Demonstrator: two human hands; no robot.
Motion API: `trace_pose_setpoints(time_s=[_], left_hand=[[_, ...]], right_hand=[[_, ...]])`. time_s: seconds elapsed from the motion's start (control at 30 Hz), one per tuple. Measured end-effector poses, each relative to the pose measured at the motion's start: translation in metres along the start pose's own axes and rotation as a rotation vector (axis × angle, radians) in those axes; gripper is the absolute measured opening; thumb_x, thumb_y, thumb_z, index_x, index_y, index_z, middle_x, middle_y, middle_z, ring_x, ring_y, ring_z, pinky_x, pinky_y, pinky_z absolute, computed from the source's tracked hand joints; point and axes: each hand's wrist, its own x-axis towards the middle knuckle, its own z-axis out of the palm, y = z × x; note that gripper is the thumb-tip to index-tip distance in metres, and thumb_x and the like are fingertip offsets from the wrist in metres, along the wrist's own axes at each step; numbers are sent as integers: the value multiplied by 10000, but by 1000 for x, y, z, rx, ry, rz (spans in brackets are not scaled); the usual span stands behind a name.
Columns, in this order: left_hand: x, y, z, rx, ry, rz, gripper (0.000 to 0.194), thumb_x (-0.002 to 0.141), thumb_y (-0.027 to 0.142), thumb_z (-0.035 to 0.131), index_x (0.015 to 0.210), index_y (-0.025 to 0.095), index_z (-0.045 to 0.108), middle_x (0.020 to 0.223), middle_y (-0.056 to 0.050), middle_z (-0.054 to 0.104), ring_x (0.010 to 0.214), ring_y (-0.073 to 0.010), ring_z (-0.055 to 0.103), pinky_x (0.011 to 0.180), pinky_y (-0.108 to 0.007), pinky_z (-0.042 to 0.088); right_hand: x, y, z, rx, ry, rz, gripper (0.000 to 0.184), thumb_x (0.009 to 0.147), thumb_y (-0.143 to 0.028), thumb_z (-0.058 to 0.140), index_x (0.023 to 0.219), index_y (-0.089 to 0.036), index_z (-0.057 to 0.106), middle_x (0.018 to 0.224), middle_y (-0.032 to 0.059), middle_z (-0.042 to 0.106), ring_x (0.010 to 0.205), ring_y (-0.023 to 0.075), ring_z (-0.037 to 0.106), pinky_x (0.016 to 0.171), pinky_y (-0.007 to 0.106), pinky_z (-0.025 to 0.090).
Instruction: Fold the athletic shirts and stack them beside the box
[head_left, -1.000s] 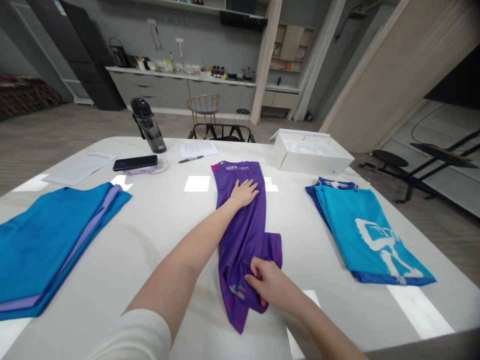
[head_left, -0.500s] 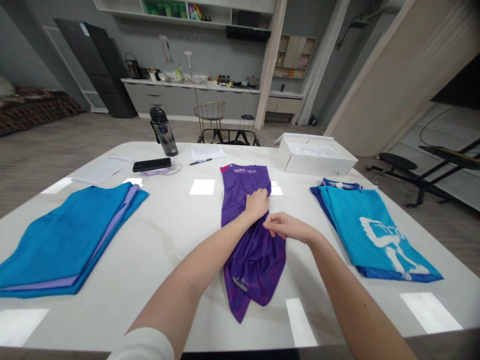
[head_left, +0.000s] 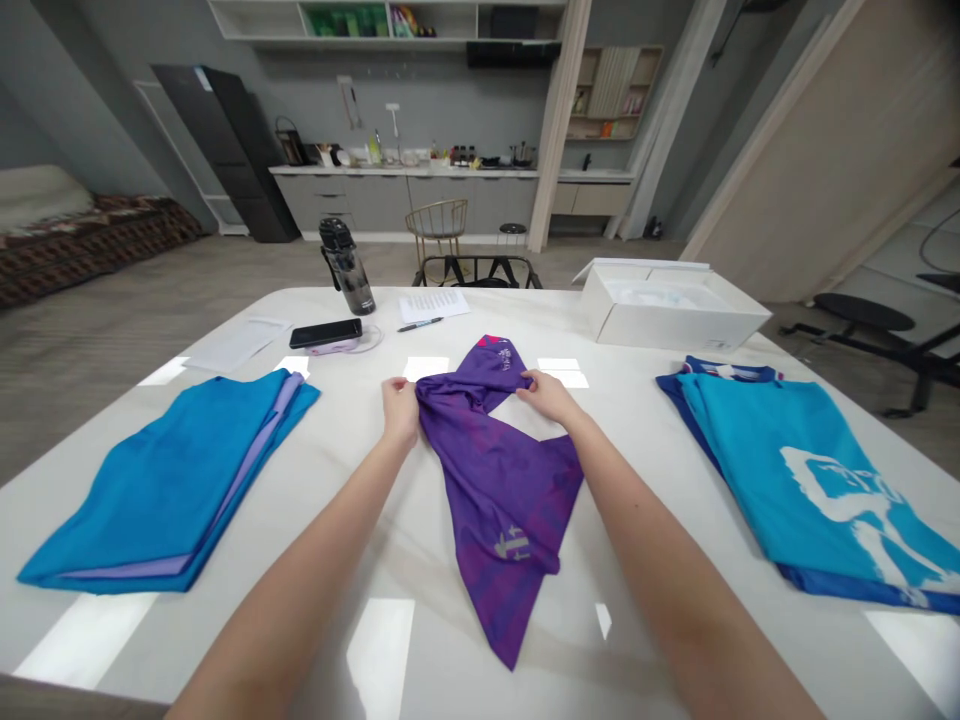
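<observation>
A person's left hand (head_left: 401, 408) and right hand (head_left: 549, 394) pinch opposite edges of a purple fabric garment (head_left: 495, 450) with pale printed lettering at the middle of a glossy white table (head_left: 337, 530). Folded blue and lilac cloths (head_left: 180, 470) lie to the left; a folded turquoise garment with a white brush-stroke print (head_left: 772, 420) lies to the right.

The purple garment (head_left: 510, 470) I hold looks like thin, smooth cloth (faintly silky); the tabletop (head_left: 352, 400) is glossy, the bottle (head_left: 351, 275) see-through plastic, the box (head_left: 675, 325) smooth card, the printed sheet (head_left: 435, 303) matt paper.
</observation>
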Motion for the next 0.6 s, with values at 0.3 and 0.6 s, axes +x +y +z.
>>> trace_pose_setpoints(time_s=[0.3,0.6], left_hand=[[-21,18,52,1089,-860,927,383,960,267,574,1341,236,575,1367,-100,587,1261,-288,550,1075,-447,430],[7,0,86,919,-710,646,162,963,233,559,1085,220,665,1126,-94,688,1072,-262,638,945,-385,481]], right_hand=[[37,4,-9,-153,-136,127,654,804,-365,755,1393,-176,539,1188,162,724,990,295,698,755,320,503],[54,20,-28,22,-93,-106,108,829,-307,704,877,-212,689,799,18,684,733,174,616,661,267,443]])
